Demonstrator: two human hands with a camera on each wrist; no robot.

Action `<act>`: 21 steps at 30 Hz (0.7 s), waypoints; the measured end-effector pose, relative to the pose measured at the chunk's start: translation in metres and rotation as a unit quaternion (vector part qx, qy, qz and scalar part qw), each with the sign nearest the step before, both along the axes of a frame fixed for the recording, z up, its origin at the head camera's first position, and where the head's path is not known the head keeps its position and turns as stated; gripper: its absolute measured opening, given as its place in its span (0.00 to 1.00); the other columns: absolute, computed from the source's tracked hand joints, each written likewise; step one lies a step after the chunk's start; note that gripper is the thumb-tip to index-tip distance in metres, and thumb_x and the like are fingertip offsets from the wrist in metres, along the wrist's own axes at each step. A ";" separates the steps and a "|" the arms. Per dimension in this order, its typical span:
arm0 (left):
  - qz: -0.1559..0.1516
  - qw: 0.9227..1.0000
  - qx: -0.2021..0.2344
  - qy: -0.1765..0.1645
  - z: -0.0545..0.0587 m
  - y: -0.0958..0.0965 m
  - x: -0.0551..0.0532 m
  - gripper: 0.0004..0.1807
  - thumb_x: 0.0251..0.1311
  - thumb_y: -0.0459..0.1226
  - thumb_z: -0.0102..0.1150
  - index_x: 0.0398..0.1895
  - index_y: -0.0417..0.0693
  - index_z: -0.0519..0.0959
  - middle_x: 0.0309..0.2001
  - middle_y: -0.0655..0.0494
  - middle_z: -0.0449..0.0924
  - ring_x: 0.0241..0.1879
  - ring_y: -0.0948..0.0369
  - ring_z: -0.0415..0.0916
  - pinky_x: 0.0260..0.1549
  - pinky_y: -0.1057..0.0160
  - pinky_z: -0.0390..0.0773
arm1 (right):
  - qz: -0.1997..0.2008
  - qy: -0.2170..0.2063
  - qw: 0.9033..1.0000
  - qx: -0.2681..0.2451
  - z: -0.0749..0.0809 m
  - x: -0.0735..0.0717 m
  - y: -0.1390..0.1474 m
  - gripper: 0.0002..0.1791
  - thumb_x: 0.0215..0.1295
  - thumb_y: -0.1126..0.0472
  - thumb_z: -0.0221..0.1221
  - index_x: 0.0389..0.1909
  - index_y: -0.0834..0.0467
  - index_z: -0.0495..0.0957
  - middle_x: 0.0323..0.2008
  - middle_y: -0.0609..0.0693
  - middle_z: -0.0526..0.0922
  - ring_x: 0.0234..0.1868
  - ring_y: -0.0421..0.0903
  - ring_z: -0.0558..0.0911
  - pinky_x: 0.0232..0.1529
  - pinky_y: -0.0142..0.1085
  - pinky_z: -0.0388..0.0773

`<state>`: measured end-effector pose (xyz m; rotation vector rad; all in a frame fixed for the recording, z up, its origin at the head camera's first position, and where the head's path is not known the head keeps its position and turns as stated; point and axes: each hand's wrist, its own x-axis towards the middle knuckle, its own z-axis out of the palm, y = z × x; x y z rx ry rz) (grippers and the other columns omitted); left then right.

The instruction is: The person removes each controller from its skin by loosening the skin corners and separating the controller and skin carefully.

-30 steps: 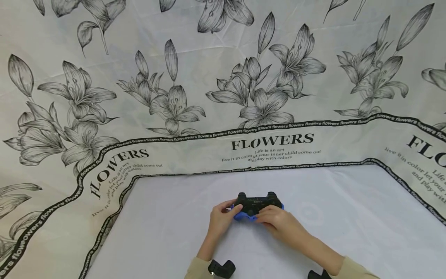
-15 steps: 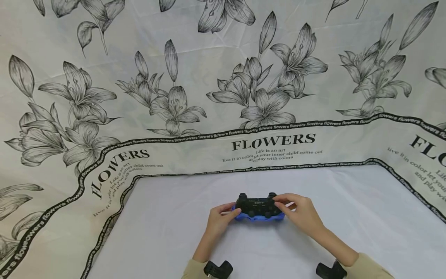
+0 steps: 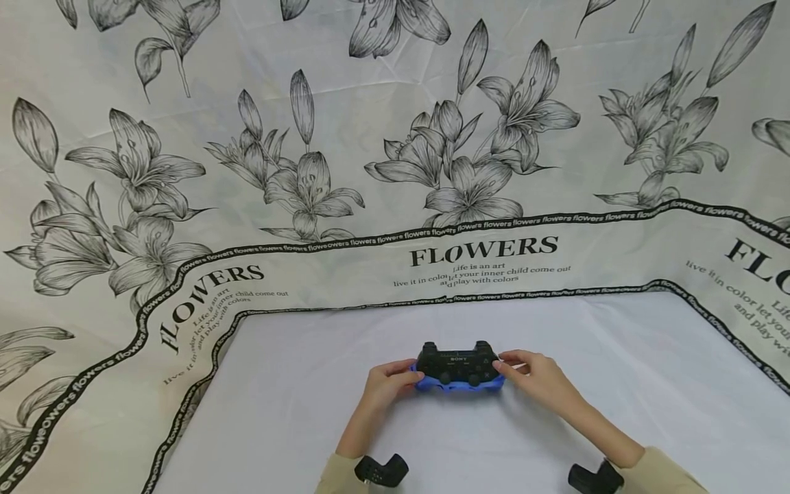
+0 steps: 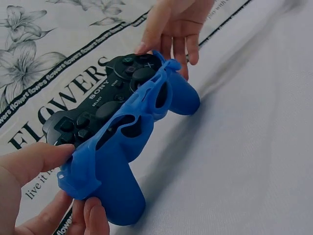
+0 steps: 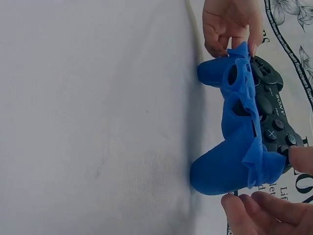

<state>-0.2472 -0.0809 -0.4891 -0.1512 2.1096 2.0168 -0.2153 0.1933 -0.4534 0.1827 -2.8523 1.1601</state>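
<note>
A black Sony game controller (image 3: pixel 458 358) is held between both hands over the white table. A blue rubbery sleeve (image 4: pixel 115 178) covers its grips and lower edge. The sleeve's upper rim is bunched below the buttons, so the black face shows. My left hand (image 3: pixel 387 384) pinches the left end, thumb on the face near the direction buttons and fingers underneath. At the other end my right hand (image 3: pixel 538 379) holds the corner, its thumb (image 5: pixel 301 159) on the face by the round buttons. The right fingers are curled below the sleeved grip in the right wrist view.
White cloth (image 3: pixel 296 398) covers the table under the hands. Behind it hangs a fabric backdrop (image 3: pixel 345 274) printed with lilies and "FLOWERS". Black wrist cameras (image 3: pixel 382 471) sit at both wrists, near beige sleeves (image 3: pixel 663 473).
My right hand has moved from the controller's lower front to its right end, then slightly down along it. The sleeve's lower right edge is now uncovered to view. My left hand keeps its grip.
</note>
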 end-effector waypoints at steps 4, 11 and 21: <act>0.005 0.999 0.032 -0.027 0.000 0.001 -0.003 0.24 0.48 0.32 0.70 0.52 0.35 0.80 0.36 0.54 0.86 0.29 0.69 0.78 0.37 0.66 0.82 | 0.021 -0.080 0.995 -0.058 0.000 -0.002 0.005 0.29 0.67 0.46 0.56 0.54 0.69 0.76 0.41 0.59 0.86 0.35 0.48 0.86 0.34 0.34 0.83; 0.016 0.996 0.058 -0.063 -0.001 0.003 -0.005 0.25 0.45 0.30 0.69 0.52 0.34 0.80 0.31 0.58 0.84 0.25 0.69 0.76 0.32 0.69 0.81 | 0.019 -0.154 0.981 -0.116 0.007 -0.006 0.012 0.27 0.64 0.53 0.61 0.52 0.73 0.76 0.40 0.59 0.86 0.39 0.50 0.86 0.41 0.39 0.83; 0.016 0.994 0.077 -0.071 0.000 0.003 -0.005 0.25 0.45 0.29 0.66 0.51 0.33 0.80 0.27 0.60 0.82 0.25 0.69 0.74 0.27 0.72 0.77 | 0.014 -0.230 0.948 -0.220 0.004 -0.013 0.016 0.25 0.61 0.61 0.58 0.50 0.79 0.74 0.34 0.54 0.87 0.36 0.44 0.86 0.40 0.36 0.83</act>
